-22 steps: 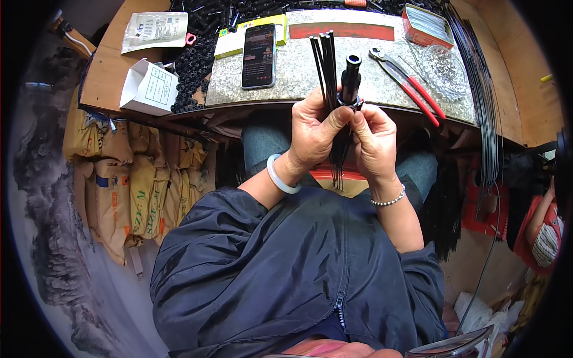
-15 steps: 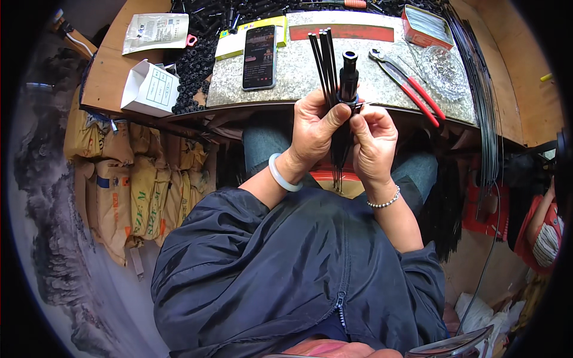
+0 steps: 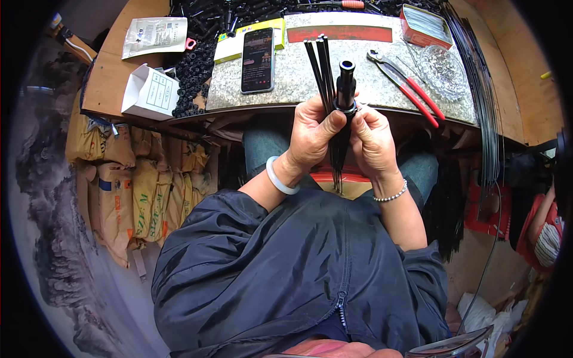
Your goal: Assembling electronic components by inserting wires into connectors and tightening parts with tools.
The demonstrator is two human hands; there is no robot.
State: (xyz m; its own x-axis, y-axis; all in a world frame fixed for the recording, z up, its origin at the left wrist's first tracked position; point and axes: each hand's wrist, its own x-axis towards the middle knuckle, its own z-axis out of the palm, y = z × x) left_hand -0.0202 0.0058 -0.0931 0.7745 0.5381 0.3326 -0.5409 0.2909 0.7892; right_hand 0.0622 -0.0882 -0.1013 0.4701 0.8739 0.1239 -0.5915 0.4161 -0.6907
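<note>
Over the near edge of the speckled board (image 3: 289,77), the left hand (image 3: 313,132) holds black rods (image 3: 314,67) and a black tube (image 3: 345,86); the right hand (image 3: 374,140) has its fingertips narrowed at the tube's base. A phone (image 3: 258,62), pliers (image 3: 414,101) and a glass dish (image 3: 444,80) lie on the board. Black parts (image 3: 262,11) lie behind it, sacks (image 3: 116,203) below its left.

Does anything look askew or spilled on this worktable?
One oddity: the red-handled pliers lie slanted, one handle tip appearing to jut past the speckled tabletop's front edge, where it might be knocked. No spill stands out.
</note>
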